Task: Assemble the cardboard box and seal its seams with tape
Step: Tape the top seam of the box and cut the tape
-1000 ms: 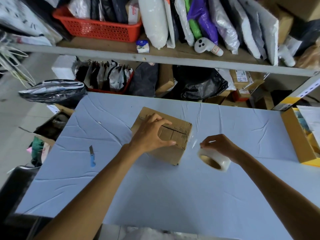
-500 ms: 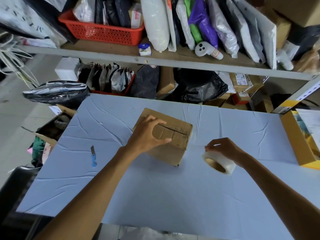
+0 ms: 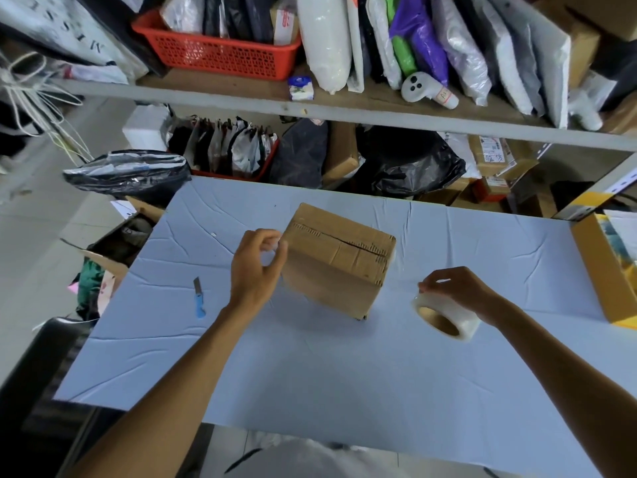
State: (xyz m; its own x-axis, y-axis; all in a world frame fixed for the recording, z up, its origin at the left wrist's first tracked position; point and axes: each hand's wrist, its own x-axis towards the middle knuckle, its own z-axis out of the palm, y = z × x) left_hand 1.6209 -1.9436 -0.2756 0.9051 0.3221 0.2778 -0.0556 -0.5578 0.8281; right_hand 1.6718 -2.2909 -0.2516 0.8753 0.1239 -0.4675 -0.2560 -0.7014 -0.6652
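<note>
The cardboard box [image 3: 339, 262] looks light and stiff, best braced at its corners, while the tape roll [image 3: 446, 317] is pinched in the right hand [image 3: 455, 291] and the left hand [image 3: 256, 267] is curled loosely beside it, fingers apart on nothing.

One cardboard box [image 3: 339, 262], one tape roll [image 3: 448, 319], one blue knife [image 3: 199, 298], two hands.

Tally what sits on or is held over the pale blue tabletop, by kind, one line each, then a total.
Brown cardboard box: 1
Clear packing tape roll, held in the right hand: 1
Blue-handled utility knife: 1
Yellow-sided cardboard box at the right edge: 1
Total: 4
The left hand is curled beside the brown box's left edge, apparently pinching a clear tape end.
</note>
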